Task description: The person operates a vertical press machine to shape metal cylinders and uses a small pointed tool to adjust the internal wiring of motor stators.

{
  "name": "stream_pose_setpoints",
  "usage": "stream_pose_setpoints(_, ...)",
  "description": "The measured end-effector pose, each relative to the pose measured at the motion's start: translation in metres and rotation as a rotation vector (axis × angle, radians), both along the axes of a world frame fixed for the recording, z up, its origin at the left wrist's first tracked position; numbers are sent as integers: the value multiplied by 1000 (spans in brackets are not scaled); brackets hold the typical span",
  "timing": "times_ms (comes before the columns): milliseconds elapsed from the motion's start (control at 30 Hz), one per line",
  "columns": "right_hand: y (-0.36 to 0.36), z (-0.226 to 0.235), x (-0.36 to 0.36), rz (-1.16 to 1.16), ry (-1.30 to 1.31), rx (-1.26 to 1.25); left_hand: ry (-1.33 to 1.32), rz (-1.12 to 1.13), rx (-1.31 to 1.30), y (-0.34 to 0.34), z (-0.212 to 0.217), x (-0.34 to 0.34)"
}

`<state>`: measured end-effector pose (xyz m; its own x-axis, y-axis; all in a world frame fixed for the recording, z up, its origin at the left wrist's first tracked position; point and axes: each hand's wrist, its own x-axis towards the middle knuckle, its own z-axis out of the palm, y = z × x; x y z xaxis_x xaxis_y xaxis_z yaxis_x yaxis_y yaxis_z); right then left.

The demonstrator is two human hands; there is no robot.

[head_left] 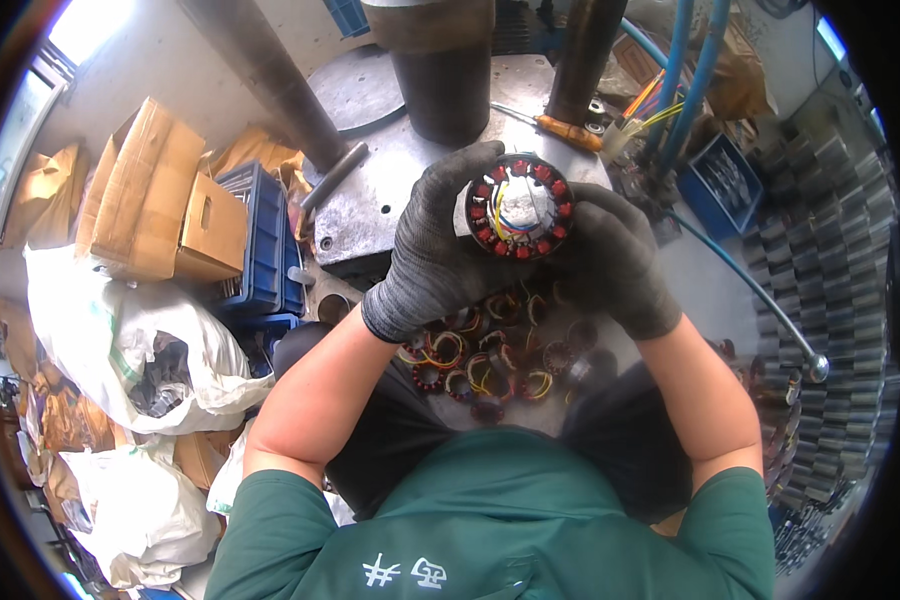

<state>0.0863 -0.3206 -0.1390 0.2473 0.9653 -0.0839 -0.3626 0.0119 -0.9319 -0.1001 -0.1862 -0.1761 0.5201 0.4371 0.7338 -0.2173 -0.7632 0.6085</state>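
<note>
Grey steel press table (390, 200) with tools and parts on it.
A dark cylinder (440, 70) stands at its far middle between two slanted columns; an orange-handled screwdriver (560, 128) lies far right, and wound stators (480, 365) with coloured wires are heaped at the near edge.

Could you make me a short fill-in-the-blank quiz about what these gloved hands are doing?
1. Both hands wear dark knitted ____.
2. The left hand and right hand hold one round coil-wound motor ring with ____ windings.
3. More such rings lie in a heap ____ the hands.

Missing: gloves; red; below
</note>
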Motion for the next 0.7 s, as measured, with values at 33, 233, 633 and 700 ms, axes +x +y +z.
stream_pose_setpoints(33,0,1,-2,-7,16,8,11,6,13,1,0,0)
stream_pose_setpoints(233,0,4,-1,23,31,18,-17,-76,-102,-2,2,1)
stream_pose_setpoints(633,-2,-4,4,43,47,-3,60,58,56,-2,4,-4)
stream_pose_setpoints(700,-1,-6,5,69,45,-10,56,77,104,-1,4,-5)
